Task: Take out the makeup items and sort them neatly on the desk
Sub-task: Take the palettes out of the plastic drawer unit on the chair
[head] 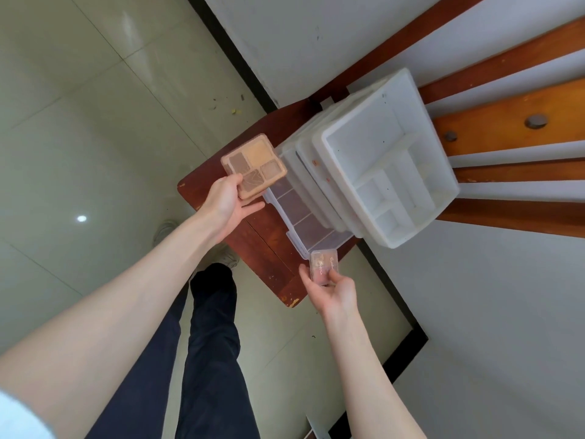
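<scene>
- Left hand (pixel 226 198) grips a four-pan palette (pixel 254 164) above the desk's (pixel 262 245) left edge.
- Right hand (pixel 332 291) pinches a small compact (pixel 324 266) at the near corner, beside the clear box (pixel 304 217).

Both forearms are bare from the elbow to the wrist; neither wrist carries a watch, band or ring. The left hand (pixel 226 198) and the right hand (pixel 332 291) are ungloved. A pale blue-white short fabric sleeve (pixel 19 419) covers the left upper arm, at the lower left corner of the view. Below the forearms, the legs wear dark navy, loose-cut long cloth trousers (pixel 205 350). Beyond the trouser hems are light grey-white, low-cut shoes (pixel 166 231), one partly hidden behind the left forearm.
</scene>
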`<action>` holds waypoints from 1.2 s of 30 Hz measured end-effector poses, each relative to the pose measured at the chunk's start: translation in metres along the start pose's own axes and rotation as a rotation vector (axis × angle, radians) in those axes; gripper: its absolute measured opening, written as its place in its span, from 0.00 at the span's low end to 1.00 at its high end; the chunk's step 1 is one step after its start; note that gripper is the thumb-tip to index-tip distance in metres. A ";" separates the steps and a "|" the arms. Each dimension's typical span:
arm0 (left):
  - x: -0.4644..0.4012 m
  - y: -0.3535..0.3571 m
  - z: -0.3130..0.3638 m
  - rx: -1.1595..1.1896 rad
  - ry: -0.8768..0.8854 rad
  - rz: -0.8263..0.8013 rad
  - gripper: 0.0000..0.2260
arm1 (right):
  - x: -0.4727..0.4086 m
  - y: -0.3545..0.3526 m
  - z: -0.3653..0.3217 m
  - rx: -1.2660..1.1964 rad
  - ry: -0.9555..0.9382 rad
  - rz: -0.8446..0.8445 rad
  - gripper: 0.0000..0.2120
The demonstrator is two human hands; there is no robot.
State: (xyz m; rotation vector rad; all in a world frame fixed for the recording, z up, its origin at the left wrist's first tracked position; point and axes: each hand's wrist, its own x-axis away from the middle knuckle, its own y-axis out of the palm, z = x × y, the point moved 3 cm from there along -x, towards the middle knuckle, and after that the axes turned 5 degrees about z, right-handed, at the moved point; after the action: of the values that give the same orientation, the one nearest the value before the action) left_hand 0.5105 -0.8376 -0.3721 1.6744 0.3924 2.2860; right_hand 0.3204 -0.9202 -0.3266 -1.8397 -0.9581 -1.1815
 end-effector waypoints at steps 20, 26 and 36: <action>-0.025 0.058 -0.011 0.334 -0.096 0.050 0.17 | -0.032 0.031 -0.022 -0.802 0.110 -0.257 0.12; -0.025 0.070 -0.004 0.333 -0.106 0.038 0.18 | -0.032 0.036 -0.023 -0.741 0.116 -0.253 0.15; 0.033 0.020 -0.002 -0.284 -0.026 0.090 0.17 | 0.019 -0.006 -0.018 -0.293 0.035 -0.132 0.18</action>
State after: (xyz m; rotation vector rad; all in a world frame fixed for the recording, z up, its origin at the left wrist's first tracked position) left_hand 0.4978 -0.8439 -0.3365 1.6038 -0.0156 2.2533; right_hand 0.3140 -0.9294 -0.3018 -1.9985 -0.9378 -1.4955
